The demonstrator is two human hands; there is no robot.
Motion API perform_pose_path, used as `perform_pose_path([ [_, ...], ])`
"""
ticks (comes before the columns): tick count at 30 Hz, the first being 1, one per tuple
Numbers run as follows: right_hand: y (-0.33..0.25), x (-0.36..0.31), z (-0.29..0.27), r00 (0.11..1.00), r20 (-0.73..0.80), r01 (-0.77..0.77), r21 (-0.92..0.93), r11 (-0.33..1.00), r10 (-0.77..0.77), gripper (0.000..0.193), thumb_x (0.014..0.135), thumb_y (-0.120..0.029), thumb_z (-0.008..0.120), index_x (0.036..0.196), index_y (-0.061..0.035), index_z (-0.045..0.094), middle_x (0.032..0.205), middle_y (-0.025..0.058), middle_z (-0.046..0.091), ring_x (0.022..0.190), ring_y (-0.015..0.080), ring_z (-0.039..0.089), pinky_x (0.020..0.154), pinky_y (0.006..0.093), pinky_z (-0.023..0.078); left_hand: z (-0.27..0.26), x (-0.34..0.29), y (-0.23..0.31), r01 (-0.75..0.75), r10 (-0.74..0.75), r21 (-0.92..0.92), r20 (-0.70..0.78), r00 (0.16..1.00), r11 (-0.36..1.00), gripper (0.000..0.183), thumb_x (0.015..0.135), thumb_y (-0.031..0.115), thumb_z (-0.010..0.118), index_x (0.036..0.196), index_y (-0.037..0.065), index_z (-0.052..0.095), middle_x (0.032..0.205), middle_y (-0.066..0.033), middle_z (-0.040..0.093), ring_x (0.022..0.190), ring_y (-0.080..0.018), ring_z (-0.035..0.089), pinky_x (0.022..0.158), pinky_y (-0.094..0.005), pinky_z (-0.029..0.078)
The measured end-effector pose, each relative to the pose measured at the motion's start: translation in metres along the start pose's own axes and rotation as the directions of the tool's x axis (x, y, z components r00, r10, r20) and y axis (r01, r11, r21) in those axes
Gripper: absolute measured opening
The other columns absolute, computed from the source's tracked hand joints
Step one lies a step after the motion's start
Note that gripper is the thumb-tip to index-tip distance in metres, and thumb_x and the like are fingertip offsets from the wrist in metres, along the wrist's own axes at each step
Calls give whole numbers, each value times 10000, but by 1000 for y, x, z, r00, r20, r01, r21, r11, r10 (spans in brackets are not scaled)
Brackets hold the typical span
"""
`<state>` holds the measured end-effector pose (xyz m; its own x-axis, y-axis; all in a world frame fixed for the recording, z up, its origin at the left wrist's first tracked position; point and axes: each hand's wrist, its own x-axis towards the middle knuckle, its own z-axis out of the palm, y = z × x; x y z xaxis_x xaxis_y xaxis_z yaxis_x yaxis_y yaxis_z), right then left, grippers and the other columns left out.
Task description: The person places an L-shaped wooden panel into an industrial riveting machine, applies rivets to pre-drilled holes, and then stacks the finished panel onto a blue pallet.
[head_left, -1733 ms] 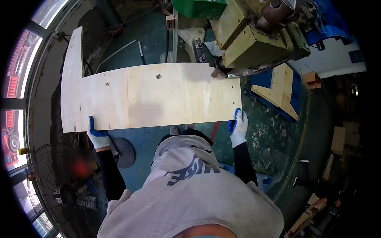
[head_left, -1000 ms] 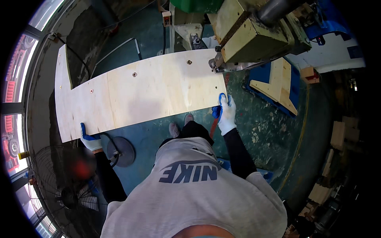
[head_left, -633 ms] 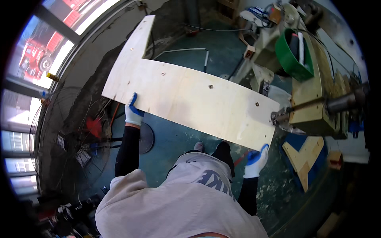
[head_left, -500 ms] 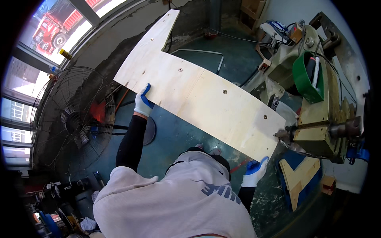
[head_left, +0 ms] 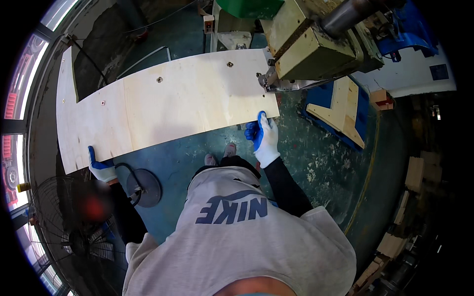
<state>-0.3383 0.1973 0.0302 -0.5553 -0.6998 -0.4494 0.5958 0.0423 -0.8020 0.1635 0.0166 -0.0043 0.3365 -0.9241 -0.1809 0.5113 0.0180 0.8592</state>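
A long, pale plywood panel with a notched left end stretches across in front of me, several small metal fittings set along it. At its near left edge my left hand, in a white and blue glove, grips with the thumb on top and the fingers underneath. My right hand, gloved alike, closes on the near right corner, thumb on the edge and fingers curled below. The panel's right end lies under the metal tool head of a greenish machine; a fitting shows right beside that head.
Right of the machine, notched wooden pieces lie on a blue support. A wire-cage fan and a round dark base stand at left. Wooden blocks line the right side. A green container sits on the machine.
My view has turned right, so the panel lies more level across it. Both hands keep hold of the panel. A fitting beside the tool head has come into sight.
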Motion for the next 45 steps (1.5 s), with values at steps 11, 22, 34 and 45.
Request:
perform_pose_path([
  [11, -5, 13, 20, 998, -67, -1, -192, 981, -12, 230, 1016, -357, 573, 933, -142, 565, 664, 6, 585, 488, 115, 532, 438, 263, 413, -8, 11, -8, 124, -124, -88, 9, 992, 988, 404, 1023, 250, 576, 1304, -41, 588, 1303, -156, 646, 1193, -270, 624, 1023, -409, 520],
  [22, 3, 18, 18, 995, -32, 82, -204, 976, -91, 247, 1026, -337, 548, 902, -124, 546, 665, -19, 539, 517, 89, 507, 454, 259, 399, -11, 18, -6, 63, -63, -55, 6, 998, 997, 408, 1010, 248, 598, 1299, -40, 592, 1301, -163, 644, 1193, -280, 625, 1033, -430, 514],
  [34, -13, 23, 19, 997, -7, 80, -48, 996, -81, 226, 1004, -326, 589, 913, -122, 550, 630, 0, 523, 458, 108, 474, 417, 267, 373, 8, -20, 9, 10, -14, -79, -49, 999, 997, 389, 1013, 219, 585, 1297, -47, 592, 1273, -163, 658, 1173, -281, 639, 1001, -430, 540],
  [45, -17, -70, -122, 991, -10, 136, 184, 973, -136, 308, 981, -283, 575, 1162, -34, 575, 800, 78, 646, 552, 147, 582, 481, 287, 458, 24, -171, 56, -16, 26, 95, -108, 994, 995, 436, 983, 220, 614, 1337, -22, 531, 1249, -134, 636, 1152, -256, 605, 1039, -417, 497],
])
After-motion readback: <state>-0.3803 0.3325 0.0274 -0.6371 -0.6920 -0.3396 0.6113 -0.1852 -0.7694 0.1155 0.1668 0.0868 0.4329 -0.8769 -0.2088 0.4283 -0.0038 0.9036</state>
